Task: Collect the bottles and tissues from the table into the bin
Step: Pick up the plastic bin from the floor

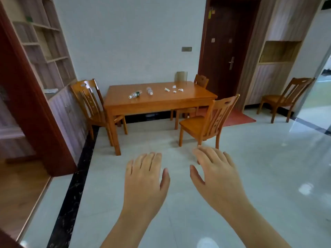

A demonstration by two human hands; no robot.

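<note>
A wooden table (161,102) stands against the far wall. On it lie two clear plastic bottles: one with a green label (134,94) on the left, another (149,90) beside it. Several crumpled white tissues (173,89) are scattered on the right half. A translucent bin-like container (181,76) stands at the table's far edge. My left hand (146,179) and my right hand (216,174) are stretched out palm down over the floor, well short of the table, fingers apart and holding nothing.
Wooden chairs stand at the table's left (89,102), front right (209,122) and far right (200,81); another chair (286,97) is by the right wall. A dark door (225,47) and red mat (236,117) lie behind. Shelving and a dark door frame (26,97) are on the left.
</note>
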